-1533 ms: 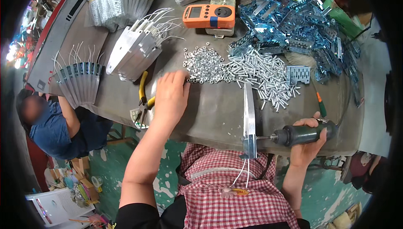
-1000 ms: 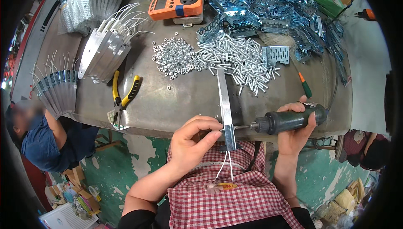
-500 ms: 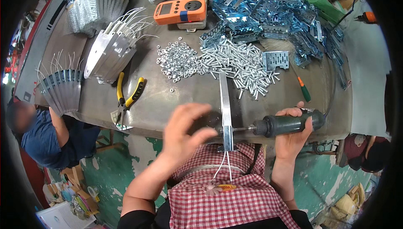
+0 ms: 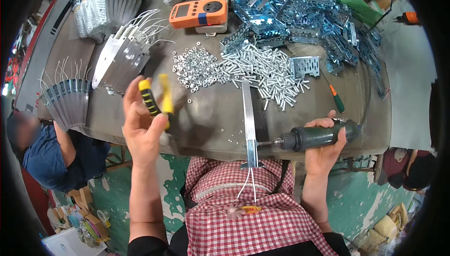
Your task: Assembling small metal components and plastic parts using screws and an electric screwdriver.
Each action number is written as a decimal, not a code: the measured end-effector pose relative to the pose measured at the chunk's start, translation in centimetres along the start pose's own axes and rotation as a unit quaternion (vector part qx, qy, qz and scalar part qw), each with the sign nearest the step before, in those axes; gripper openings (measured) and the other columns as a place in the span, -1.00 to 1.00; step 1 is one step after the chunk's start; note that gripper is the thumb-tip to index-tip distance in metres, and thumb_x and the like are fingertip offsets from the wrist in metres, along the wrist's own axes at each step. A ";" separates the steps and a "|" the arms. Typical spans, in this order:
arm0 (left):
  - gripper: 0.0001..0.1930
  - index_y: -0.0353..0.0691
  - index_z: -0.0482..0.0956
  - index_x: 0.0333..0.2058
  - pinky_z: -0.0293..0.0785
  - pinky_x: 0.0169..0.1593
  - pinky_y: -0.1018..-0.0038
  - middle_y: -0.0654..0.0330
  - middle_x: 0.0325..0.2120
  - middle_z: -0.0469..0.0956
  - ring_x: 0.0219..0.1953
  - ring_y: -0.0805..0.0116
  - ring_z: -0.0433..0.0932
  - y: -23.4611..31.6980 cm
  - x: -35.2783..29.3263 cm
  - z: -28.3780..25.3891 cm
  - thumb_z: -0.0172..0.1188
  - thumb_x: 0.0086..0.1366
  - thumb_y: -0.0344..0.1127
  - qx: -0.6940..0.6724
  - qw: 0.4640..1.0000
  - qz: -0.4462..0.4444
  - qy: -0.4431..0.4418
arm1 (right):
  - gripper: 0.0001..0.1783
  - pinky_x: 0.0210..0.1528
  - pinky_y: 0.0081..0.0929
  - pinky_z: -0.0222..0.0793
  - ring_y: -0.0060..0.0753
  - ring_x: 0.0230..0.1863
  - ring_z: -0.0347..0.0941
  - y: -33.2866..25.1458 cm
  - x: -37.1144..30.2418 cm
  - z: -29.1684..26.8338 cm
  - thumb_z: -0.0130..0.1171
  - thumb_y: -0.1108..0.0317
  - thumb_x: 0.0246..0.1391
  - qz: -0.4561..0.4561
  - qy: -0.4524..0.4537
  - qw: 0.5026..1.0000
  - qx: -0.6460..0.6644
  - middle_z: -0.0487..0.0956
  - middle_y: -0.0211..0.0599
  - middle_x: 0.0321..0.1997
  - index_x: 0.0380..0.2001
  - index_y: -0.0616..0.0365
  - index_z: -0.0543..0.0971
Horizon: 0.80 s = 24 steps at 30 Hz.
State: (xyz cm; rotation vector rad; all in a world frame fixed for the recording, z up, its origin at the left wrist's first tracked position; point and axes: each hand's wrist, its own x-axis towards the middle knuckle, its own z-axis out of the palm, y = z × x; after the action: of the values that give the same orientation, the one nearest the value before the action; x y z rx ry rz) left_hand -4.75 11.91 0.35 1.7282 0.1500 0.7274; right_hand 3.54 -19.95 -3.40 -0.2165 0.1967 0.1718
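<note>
My left hand is closed round the yellow-and-black handles of the pliers, held over the table's left side; their jaws are blurred. In my right hand lies a dark electric screwdriver, gripped round its body. Its bit points left and reaches the dark clip end of a flat metal strip. That strip lies lengthwise at the near table edge, two white wires hanging from its near end toward my apron. Beyond its far end are a heap of silver screws and a pile of small nuts.
Blue metal brackets are heaped at the back right. A green-handled screwdriver lies near the right edge. At the back stands an orange meter. Bundles of wired strips sit on the left, where another person sits.
My left hand has moved left from beside the strip and picked the pliers up off the table. The right hand with the electric screwdriver stays almost in place.
</note>
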 end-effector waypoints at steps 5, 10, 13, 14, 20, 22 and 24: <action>-0.62 -0.09 0.43 -0.33 0.22 0.13 0.08 -0.08 0.24 -0.09 0.26 -0.06 -0.02 2.5 -0.6 4.9 0.14 0.11 0.10 -0.412 0.900 -0.142 0.022 | -0.51 0.09 -0.25 0.13 -0.46 -0.19 0.31 0.1 -0.2 0.0 0.10 0.23 0.01 -0.005 0.004 1.000 0.007 0.34 -0.43 -0.31 0.01 0.11 0.27; -0.53 -0.18 0.43 -0.48 0.34 0.01 0.22 -0.10 0.24 -0.13 0.18 0.03 0.14 1.9 -0.4 6.4 0.05 0.11 0.20 -0.379 0.912 -0.136 -0.071 | -0.52 0.09 -0.24 0.13 -0.46 -0.18 0.31 0.1 -0.1 -0.1 0.09 0.23 0.03 0.001 -0.009 1.000 0.000 0.35 -0.43 -0.31 0.00 0.12 0.27; -0.53 -0.20 0.41 -0.53 0.29 -0.07 0.32 -0.05 0.21 -0.04 0.03 0.20 0.25 3.2 -0.7 7.9 0.11 0.06 0.16 -0.285 0.947 -0.103 -0.102 | -0.52 0.09 -0.25 0.14 -0.45 -0.18 0.31 0.2 -0.1 0.0 0.09 0.23 0.03 -0.001 -0.010 1.000 -0.006 0.35 -0.43 -0.31 0.00 0.12 0.27; -0.61 -0.19 0.45 -0.50 0.18 -0.01 0.37 0.01 0.13 0.04 0.01 0.28 0.20 3.5 -1.0 8.1 0.18 0.00 0.07 -0.268 0.950 -0.107 -0.116 | -0.52 0.09 -0.25 0.14 -0.45 -0.18 0.31 0.3 -0.1 0.1 0.09 0.23 0.03 -0.001 -0.008 1.000 -0.006 0.35 -0.43 -0.31 0.00 0.12 0.27; -0.66 -0.15 0.48 -0.37 -0.01 0.06 0.40 0.04 -0.02 0.11 -0.09 0.32 0.11 5.7 -0.7 9.1 0.25 -0.08 -0.08 -0.171 0.969 -0.071 -0.163 | -0.51 0.09 -0.25 0.14 -0.46 -0.19 0.31 0.4 0.1 0.0 0.13 0.22 0.00 0.000 -0.010 1.000 0.001 0.36 -0.42 -0.31 -0.01 0.12 0.28; -0.65 -0.15 0.48 -0.37 0.00 0.05 0.40 0.04 -0.02 0.11 -0.11 0.33 0.11 6.0 -0.9 9.0 0.26 -0.09 -0.08 -0.161 0.970 -0.072 -0.165 | -0.50 0.09 -0.25 0.14 -0.46 -0.19 0.31 0.4 0.0 -0.1 0.15 0.22 -0.01 -0.003 -0.017 1.000 -0.001 0.36 -0.42 -0.30 -0.01 0.12 0.29; -0.70 -0.16 0.48 -0.39 0.09 -0.07 0.45 0.07 -0.10 0.14 -0.18 0.36 0.13 6.0 -0.9 9.6 0.27 -0.11 -0.17 -0.158 0.974 -0.057 -0.154 | -0.51 0.08 -0.26 0.14 -0.46 -0.19 0.31 0.5 -0.1 0.0 0.15 0.23 -0.02 -0.004 -0.008 1.000 0.000 0.37 -0.43 -0.31 -0.02 0.11 0.29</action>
State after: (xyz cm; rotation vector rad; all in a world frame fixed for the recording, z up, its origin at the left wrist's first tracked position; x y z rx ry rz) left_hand -1.91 1.72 4.50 1.4899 -0.0782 0.3675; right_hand 3.39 -19.49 -3.46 -0.2154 0.1796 0.1649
